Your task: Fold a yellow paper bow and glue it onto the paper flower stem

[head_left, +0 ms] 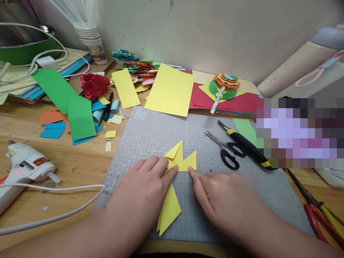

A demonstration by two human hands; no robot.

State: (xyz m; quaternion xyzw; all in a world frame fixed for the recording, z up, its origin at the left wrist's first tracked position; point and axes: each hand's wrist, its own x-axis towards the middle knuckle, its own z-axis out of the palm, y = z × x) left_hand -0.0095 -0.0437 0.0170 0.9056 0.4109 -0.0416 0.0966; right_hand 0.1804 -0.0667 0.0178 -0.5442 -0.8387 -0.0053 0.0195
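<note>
A partly folded yellow paper (179, 159) lies on the grey cutting mat (150, 132), with pointed flaps at the top and a long point toward me. My left hand (142, 190) lies flat over its middle, fingers pressing the fold. My right hand (223, 200) rests on the mat beside it, fingers stretched out, the fingertip touching the paper's lower right edge. Neither hand grips anything.
Black scissors (227, 150) and a utility knife (248, 147) lie right of the paper. A glue gun (27, 166) with cord lies left. Yellow sheets (170, 89), green strips (77, 114), red paper (242, 102), paper flowers (225, 84) and pliers (319, 211) surround the mat.
</note>
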